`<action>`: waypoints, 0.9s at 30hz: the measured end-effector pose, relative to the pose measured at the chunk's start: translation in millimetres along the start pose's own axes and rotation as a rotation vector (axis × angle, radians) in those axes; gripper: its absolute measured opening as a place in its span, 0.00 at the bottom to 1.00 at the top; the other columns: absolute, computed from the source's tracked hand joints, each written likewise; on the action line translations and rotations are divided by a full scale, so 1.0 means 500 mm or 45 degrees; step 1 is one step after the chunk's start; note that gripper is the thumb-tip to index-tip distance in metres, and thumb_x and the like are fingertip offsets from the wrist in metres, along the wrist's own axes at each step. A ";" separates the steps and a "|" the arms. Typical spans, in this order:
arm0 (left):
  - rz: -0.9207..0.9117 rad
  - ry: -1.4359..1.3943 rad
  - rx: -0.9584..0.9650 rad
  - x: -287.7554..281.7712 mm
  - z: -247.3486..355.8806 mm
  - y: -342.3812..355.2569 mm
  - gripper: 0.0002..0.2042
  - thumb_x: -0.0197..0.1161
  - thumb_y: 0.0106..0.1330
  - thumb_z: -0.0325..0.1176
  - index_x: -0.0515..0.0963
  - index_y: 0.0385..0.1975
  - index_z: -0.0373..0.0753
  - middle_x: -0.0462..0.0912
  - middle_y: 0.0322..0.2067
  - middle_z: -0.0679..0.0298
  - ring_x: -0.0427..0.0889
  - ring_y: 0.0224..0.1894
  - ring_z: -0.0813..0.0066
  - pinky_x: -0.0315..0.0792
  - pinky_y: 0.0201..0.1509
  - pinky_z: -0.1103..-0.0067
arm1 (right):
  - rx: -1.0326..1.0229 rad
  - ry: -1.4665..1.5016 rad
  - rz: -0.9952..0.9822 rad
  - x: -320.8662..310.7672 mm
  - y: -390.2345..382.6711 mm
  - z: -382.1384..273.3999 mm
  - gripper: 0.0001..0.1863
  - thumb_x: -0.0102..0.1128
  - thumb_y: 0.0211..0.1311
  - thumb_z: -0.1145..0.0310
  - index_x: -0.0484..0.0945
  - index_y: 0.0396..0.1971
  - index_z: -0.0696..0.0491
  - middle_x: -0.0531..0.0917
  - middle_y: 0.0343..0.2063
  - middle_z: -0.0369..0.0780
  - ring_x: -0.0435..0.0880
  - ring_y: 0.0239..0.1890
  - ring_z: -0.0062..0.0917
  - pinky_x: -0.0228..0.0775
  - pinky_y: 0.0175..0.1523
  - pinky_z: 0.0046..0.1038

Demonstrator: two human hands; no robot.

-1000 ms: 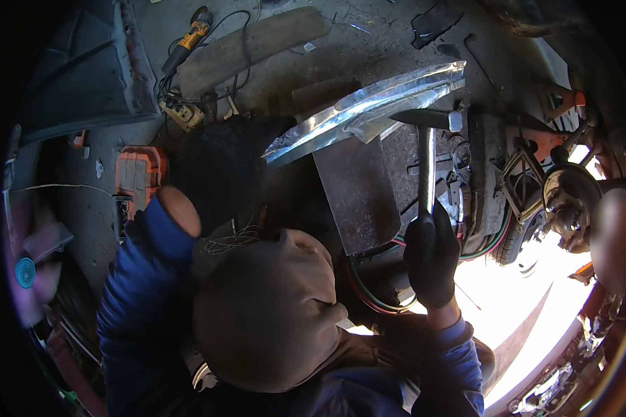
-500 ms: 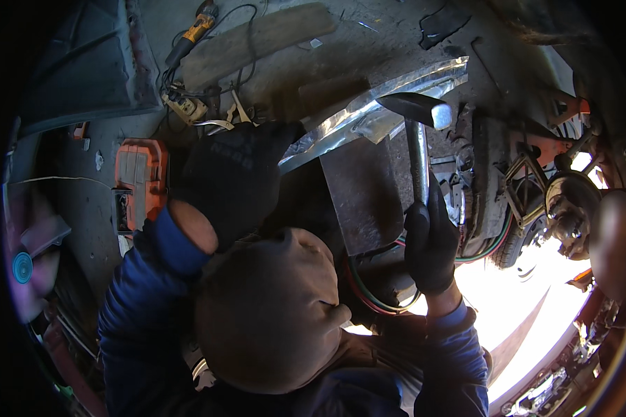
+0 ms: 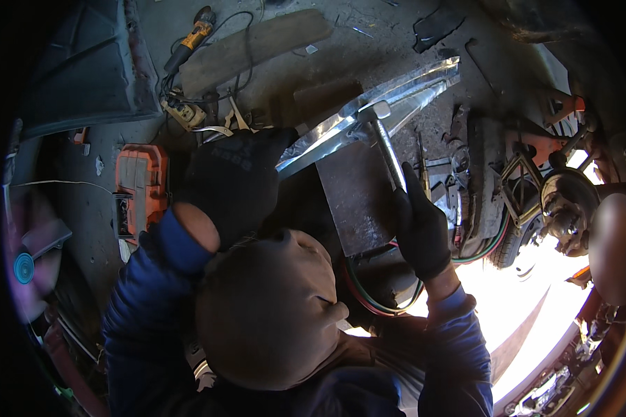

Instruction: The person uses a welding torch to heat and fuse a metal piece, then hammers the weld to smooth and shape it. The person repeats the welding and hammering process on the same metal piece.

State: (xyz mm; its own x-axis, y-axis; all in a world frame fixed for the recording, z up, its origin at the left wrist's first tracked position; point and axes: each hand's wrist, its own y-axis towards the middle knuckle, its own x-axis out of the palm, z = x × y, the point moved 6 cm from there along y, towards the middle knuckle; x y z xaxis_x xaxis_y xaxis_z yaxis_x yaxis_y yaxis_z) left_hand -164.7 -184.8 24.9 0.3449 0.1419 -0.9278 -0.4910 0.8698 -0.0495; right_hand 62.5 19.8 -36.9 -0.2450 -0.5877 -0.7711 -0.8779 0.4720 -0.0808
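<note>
My left hand (image 3: 235, 177), in a black glove, is closed at the near left end of a long, shiny folded sheet-metal strip (image 3: 424, 87). Its fingertips are hidden behind the back of the glove. The strip slants up to the right, partly above a dark, flat metal plate (image 3: 358, 201). In my right hand (image 3: 423, 233), also gloved in black, is the handle of a hammer (image 3: 388, 149). The hammer's head is down at the middle of the strip and appears to touch it.
A rounded brown cloth-covered shape (image 3: 268, 313), seemingly my knee, lies between my arms. Leftward are an orange case (image 3: 143, 177) and a fan (image 3: 24, 267). Pliers (image 3: 219, 129), a yellow-black angle grinder (image 3: 190, 42) and a board (image 3: 278, 45) lie beyond. Coiled hoses (image 3: 368, 300) run near my right wrist.
The hammer has swung down and to the left, its head now at the strip instead of raised above it. My right hand moved slightly left; my left hand kept its place.
</note>
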 end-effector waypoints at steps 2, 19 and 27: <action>0.005 0.017 0.001 0.000 0.006 -0.002 0.26 0.65 0.66 0.25 0.81 0.67 0.41 0.90 0.41 0.48 0.90 0.43 0.45 0.83 0.51 0.56 | -0.016 0.068 0.088 -0.006 -0.006 -0.003 0.26 0.53 0.87 0.65 0.72 0.78 0.55 0.90 0.38 0.52 0.91 0.31 0.37 0.81 0.38 0.35; 0.034 0.068 0.025 -0.007 0.007 0.001 0.23 0.66 0.67 0.28 0.82 0.64 0.38 0.90 0.42 0.46 0.89 0.45 0.43 0.81 0.53 0.53 | -0.014 0.027 0.067 0.001 0.024 -0.011 0.25 0.53 0.87 0.65 0.74 0.77 0.54 0.91 0.47 0.56 0.95 0.41 0.45 0.83 0.42 0.38; -0.069 0.112 -0.035 -0.004 -0.010 -0.007 0.25 0.66 0.66 0.28 0.81 0.66 0.38 0.90 0.43 0.46 0.89 0.44 0.44 0.82 0.52 0.54 | 0.017 0.142 0.191 -0.013 0.017 -0.010 0.25 0.52 0.87 0.65 0.74 0.76 0.55 0.91 0.48 0.56 0.93 0.37 0.44 0.81 0.40 0.38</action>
State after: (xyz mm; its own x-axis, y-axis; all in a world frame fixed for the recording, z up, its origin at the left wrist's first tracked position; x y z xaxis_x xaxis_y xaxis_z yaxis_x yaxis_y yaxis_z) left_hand -167.6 -190.7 25.1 0.3007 0.0523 -0.9523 -0.4959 0.8615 -0.1093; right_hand 54.5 24.4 -29.7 -0.4178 -0.5790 -0.7002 -0.8227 0.5681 0.0211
